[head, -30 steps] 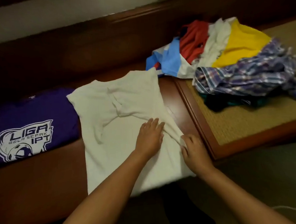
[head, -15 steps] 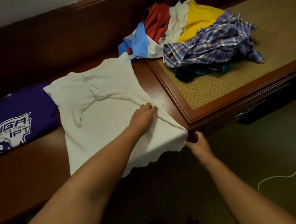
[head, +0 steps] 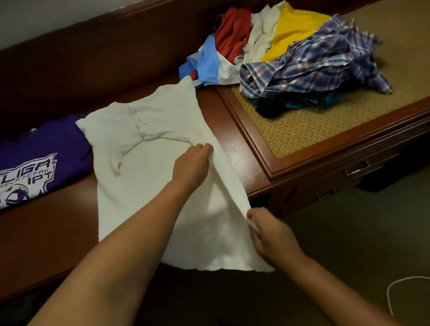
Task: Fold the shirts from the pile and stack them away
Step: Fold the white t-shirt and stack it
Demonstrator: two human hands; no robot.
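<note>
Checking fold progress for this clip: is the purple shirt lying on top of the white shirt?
No, the purple shirt lies beside the white shirt on the wooden surface, with the white shirt's sleeve edge overlapping it.

head cam | forward-down — close over bench [head: 50, 238] | single view

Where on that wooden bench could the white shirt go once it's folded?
Bare wood shows in front of the purple shirt, left of the white shirt. A narrow strip of wood separates the white shirt from the woven mat. The mat's near part and right end look free too. Its far left corner is crowded by the pile.
</note>
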